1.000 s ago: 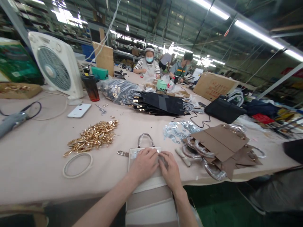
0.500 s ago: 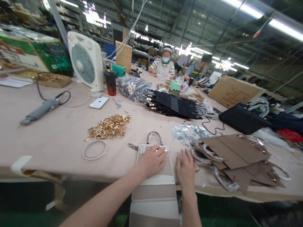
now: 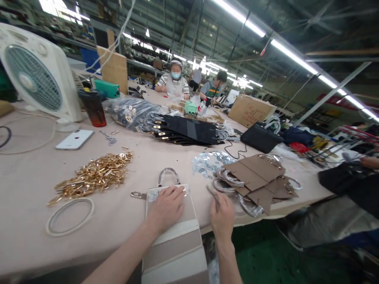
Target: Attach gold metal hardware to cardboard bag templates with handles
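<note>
My left hand (image 3: 167,207) lies over the upper part of a beige handbag body (image 3: 174,246), fingers stretched flat across it: open. The bag's small handle (image 3: 168,171) stands up beyond my fingers, and a strap with a metal buckle plate (image 3: 137,195) sticks out at its left. Part of the bag hangs over the table's near edge. To the right of the bag, my right hand (image 3: 222,215) is closed on a slim grey tool (image 3: 212,192); its exact kind cannot be made out. Thin silvery metal plates (image 3: 207,161) lie beyond that hand.
Left of the bag are a heap of gold fittings (image 3: 97,173), a roll of tape (image 3: 70,217), a phone (image 3: 74,140) and a fan (image 3: 38,75). Brown bag pieces (image 3: 254,173) lie at right; black ones (image 3: 189,130) lie behind. People sit across the table.
The view has turned right, so the table's contents appear further left. My right hand, open on the table before, now grips a slim grey tool. My left hand stays on the bag.
</note>
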Tool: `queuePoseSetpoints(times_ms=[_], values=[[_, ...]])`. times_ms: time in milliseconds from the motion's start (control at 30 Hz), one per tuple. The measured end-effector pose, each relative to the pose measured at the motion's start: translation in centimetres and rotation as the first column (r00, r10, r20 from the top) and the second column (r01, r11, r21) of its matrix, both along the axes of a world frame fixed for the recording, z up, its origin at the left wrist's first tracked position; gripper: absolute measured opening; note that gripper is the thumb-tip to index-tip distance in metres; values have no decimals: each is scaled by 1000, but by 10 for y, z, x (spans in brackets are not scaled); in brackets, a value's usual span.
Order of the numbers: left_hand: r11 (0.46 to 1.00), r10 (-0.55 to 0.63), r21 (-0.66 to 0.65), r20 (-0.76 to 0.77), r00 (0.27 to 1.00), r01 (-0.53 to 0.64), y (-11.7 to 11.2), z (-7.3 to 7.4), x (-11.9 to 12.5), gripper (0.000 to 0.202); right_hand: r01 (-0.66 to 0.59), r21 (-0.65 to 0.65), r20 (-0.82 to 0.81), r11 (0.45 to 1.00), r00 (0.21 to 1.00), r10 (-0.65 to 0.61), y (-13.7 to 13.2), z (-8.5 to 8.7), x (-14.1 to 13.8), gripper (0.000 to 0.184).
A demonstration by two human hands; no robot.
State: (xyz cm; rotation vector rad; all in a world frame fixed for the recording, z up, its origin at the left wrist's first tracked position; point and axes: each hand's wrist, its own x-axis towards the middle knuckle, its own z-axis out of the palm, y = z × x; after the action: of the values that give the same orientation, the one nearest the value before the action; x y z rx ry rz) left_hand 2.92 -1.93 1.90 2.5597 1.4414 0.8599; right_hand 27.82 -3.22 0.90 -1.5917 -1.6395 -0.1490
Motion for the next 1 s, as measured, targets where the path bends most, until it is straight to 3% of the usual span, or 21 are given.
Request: queuePoseSetpoints(times_ms=[267,400,467,500,567,633,700,767,1000], values=[[999,2,-50,-4,1000,-2,-2,5,0,39,50,-167,-11,985,999,-53,17,-17,11,44],[998,4,-70,14,1000,-3,-4,6,-1,35,-224,-284,-269,932,952,147,18,-8,1,41],[998,9,-68,13,1000,-8,-5,7,-1,34,-400,-276,-537,874,818,205,22,5,-12,42],[998,13,-66,9,1000,-12,-5,7,-1,34,-473,-231,-680,850,703,206,25,14,-20,41],[998,21,-59,-3,1000,-22,-5,8,-2,32,-585,-75,-904,807,382,193,37,35,-40,36],[998,24,-52,-16,1000,-25,-5,9,-2,30,-651,77,-986,755,64,155,54,53,-60,33],[999,23,-42,-24,999,-24,-5,10,-2,28,-652,135,-991,747,-98,93,73,64,-78,32],[999,23,-32,-29,999,-24,-4,10,-2,28,-629,136,-989,766,-132,68,89,67,-91,33],[999,36,-9,-32,999,-36,-1,7,-2,22,-559,175,-984,811,-97,146,113,50,-112,28]])
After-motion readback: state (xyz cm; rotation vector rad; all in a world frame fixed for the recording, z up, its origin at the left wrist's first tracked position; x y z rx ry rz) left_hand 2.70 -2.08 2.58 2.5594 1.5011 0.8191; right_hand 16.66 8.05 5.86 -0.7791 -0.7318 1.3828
